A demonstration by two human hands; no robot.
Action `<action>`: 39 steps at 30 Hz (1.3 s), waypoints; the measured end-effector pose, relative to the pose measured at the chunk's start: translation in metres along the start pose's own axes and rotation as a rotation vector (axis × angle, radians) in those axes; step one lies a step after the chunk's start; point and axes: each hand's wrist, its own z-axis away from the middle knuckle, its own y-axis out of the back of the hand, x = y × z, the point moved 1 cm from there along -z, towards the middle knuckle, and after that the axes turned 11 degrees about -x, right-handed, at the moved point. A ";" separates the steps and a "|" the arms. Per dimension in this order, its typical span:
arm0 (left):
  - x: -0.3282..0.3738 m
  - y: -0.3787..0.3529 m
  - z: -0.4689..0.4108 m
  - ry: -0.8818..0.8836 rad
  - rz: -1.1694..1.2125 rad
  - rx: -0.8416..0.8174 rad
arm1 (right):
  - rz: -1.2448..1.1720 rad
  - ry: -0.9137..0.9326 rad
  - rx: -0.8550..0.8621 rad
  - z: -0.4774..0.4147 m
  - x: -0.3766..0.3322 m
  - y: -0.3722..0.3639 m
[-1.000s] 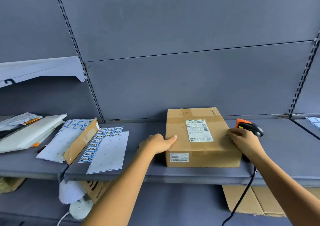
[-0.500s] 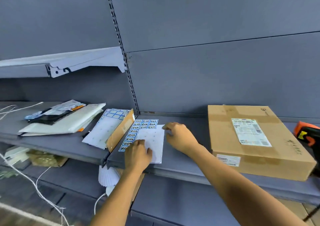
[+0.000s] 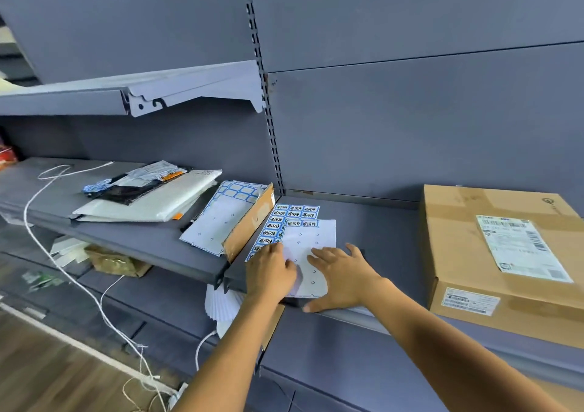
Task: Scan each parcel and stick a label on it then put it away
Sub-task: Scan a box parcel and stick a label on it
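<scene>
Left hand (image 3: pixel 271 272) lies on label sheet (image 3: pixel 313 253), fingers bent; pinch not determinable. Right hand (image 3: pixel 343 280) presses sheet flat, fingers spread. Labels (image 3: pixel 295 214) thin, flimsy: peel from a corner. Parcel (image 3: pixel 493 253) sits well right, stiff carton, judged liftable by both sides. Grey metal shelf (image 3: pixel 379 222), smooth; wood floor (image 3: pixel 47 364) below

Two bare forearms, bare wrists, left hand (image 3: pixel 272 273) and right hand (image 3: pixel 344 280) bare too
</scene>
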 end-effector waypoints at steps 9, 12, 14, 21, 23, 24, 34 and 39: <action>0.035 0.023 -0.019 0.118 0.603 -0.030 | -0.169 -0.022 0.233 0.054 0.026 0.020; 0.047 0.039 -0.026 0.205 0.811 -0.054 | -0.265 -0.073 0.430 0.075 0.050 0.043; 0.065 0.048 -0.025 0.275 0.969 -0.238 | -0.315 -0.088 0.577 0.093 0.065 0.060; 0.168 0.074 -0.011 -0.027 1.569 -0.756 | -0.100 -0.071 1.002 0.173 0.111 0.059; 0.198 0.074 -0.006 -0.135 1.554 -0.710 | -0.051 -0.050 0.960 0.190 0.124 0.041; 0.211 0.071 -0.005 -0.161 1.528 -0.660 | -0.045 -0.051 0.931 0.198 0.132 0.032; 0.276 0.031 0.017 -0.374 1.392 -0.481 | -0.559 -0.134 0.685 0.267 0.167 -0.008; 0.279 0.034 0.032 -0.391 1.355 -0.475 | -0.961 -0.159 1.034 0.272 0.164 0.035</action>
